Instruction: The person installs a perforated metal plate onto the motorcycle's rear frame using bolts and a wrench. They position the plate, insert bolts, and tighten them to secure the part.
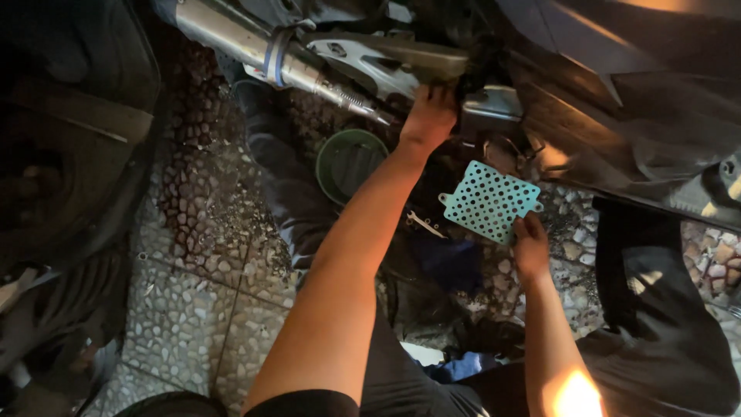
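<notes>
The left hand (429, 116) reaches up with its arm stretched out, the fingers (432, 94) curled against the dark underside of a motorcycle (617, 100); what they close on is lost in shadow, so I cannot tell whether they grip anything. Just left of those fingers runs a silver exhaust pipe (255, 48) ending in a small spring, and a grey metal bracket (386, 62) lies right above the knuckles. Below the wrist a round green tub (351, 162) sits on the pebbled floor (185, 309). The right hand (531, 249) holds a teal perforated plate (488, 202) by its lower right corner, fingers pinched on the edge, the plate rising up and left from the fingertips. A small wrench (425, 224) lies on the ground just left of the plate, between the two forearms.
</notes>
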